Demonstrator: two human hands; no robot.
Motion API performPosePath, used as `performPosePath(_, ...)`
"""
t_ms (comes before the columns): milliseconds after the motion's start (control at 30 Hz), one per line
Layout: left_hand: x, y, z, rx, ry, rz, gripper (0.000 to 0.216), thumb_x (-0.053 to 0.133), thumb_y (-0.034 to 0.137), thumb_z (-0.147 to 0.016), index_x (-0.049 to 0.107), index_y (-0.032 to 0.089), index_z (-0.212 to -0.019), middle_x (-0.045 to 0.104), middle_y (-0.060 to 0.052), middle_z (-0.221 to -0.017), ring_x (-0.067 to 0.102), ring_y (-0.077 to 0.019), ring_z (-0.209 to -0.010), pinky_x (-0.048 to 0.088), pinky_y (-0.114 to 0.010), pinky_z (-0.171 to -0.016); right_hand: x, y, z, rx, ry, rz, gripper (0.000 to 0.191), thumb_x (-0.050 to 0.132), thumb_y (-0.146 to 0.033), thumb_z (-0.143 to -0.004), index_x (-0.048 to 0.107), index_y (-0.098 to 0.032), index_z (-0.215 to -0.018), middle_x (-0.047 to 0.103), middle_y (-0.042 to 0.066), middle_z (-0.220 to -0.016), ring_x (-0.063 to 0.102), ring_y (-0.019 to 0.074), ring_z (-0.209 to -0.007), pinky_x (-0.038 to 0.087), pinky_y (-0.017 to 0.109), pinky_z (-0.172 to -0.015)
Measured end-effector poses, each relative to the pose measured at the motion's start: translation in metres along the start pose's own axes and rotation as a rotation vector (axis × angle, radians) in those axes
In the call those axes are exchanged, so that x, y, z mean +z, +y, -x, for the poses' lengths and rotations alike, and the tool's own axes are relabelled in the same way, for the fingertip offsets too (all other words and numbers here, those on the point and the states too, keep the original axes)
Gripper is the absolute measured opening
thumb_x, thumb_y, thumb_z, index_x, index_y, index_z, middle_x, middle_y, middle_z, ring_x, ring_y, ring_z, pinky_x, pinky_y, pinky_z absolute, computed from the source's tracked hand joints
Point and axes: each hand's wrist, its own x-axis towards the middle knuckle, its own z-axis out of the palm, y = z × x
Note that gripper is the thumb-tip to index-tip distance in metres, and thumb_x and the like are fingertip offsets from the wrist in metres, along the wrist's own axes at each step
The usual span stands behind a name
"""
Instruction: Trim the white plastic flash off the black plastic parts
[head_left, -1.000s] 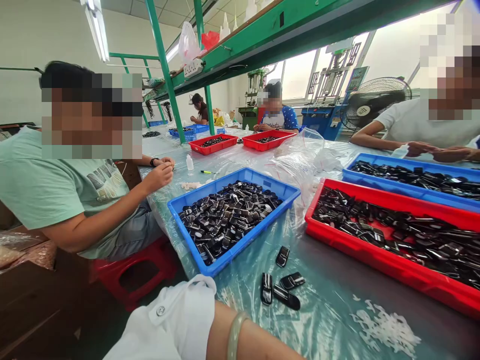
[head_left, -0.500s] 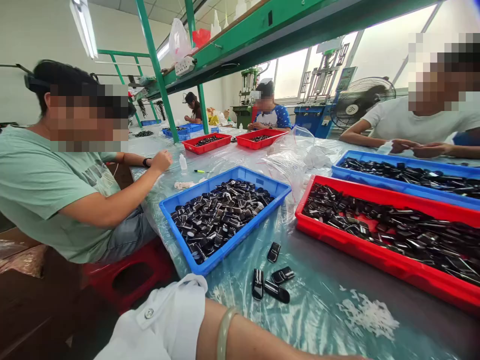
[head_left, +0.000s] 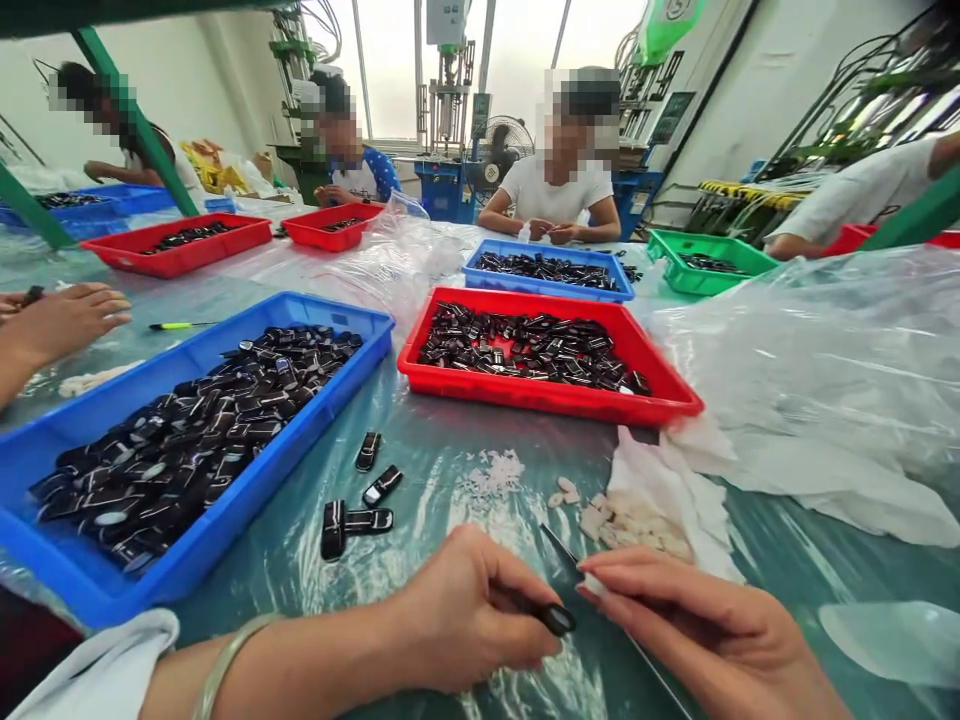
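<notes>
My left hand (head_left: 480, 610) is closed around a small black clip-like part (head_left: 557, 619), whose rounded end sticks out past the fingers. Just right of it, my right hand (head_left: 697, 620) pinches a small white piece (head_left: 594, 586) between thumb and fingertips. A thin pointed metal tool (head_left: 561, 545) runs under or through those fingertips; I cannot tell whether it is held or lies on the table. Several loose black parts (head_left: 367, 450) lie beyond my left forearm. White scraps (head_left: 491, 472) are scattered ahead of my hands, beside a heap of pale oval pieces (head_left: 637, 525) near a white cloth.
A blue tray (head_left: 289, 440) full of black parts stands at left, and a red tray (head_left: 551, 400) of them ahead. Clear plastic sheeting (head_left: 825, 370) spreads at right. A co-worker's hand (head_left: 67, 320) is at far left; other people sit across the table.
My view has swung to the right and down. Both my hands now show, where before only my left forearm did. The loose parts and trays appear further left.
</notes>
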Motion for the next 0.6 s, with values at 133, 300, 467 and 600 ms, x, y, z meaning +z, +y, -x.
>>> performPosePath(133,0.002,0.001,0.000,0.005,-0.015,0.015,0.016,0.064,0.015,-0.056,0.071,0.009,-0.069,0.054,0.003,-0.052,0.045,-0.0057,-0.048,0.036,-0.017,-0.050,0.007,0.001,0.005,-0.057,0.004,-0.077,0.009,0.072,-0.024,-0.069,0.073,-0.029,-0.076,0.072,0.000,-0.077,0.069,0.0145,-0.071,0.055,0.014,-0.063)
performPosePath(300,0.001,0.000,0.000,0.045,-0.072,-0.022,0.015,0.061,0.013,-0.061,0.071,0.009,-0.071,0.053,0.003,-0.053,0.044,-0.0056,-0.049,0.036,-0.017,-0.052,0.014,-0.006,0.010,-0.173,-0.020,-0.070,0.015,0.066,-0.016,-0.074,0.070,-0.027,-0.083,0.070,-0.001,-0.080,0.067,0.0134,-0.070,0.055,0.015,-0.059)
performPosePath(467,-0.001,-0.001,0.001,0.053,-0.081,-0.072,0.019,0.060,0.013,-0.064,0.073,0.009,-0.077,0.053,0.002,-0.054,0.046,-0.0068,-0.051,0.036,-0.018,-0.052,0.018,-0.007,0.013,-0.327,-0.080,0.073,0.021,0.060,-0.006,-0.076,0.065,-0.023,-0.087,0.064,0.000,-0.080,0.064,0.0103,-0.068,0.053,0.016,-0.059)
performPosePath(600,0.000,0.001,0.001,0.053,-0.082,-0.054,0.020,0.059,0.011,-0.064,0.074,0.011,-0.078,0.052,0.003,-0.053,0.044,-0.0053,-0.050,0.036,-0.017,-0.052,0.019,-0.002,0.014,-0.389,-0.146,0.166,0.025,0.057,-0.004,-0.079,0.061,-0.021,-0.096,0.061,0.003,-0.083,0.062,0.0102,-0.070,0.052,0.016,-0.060)
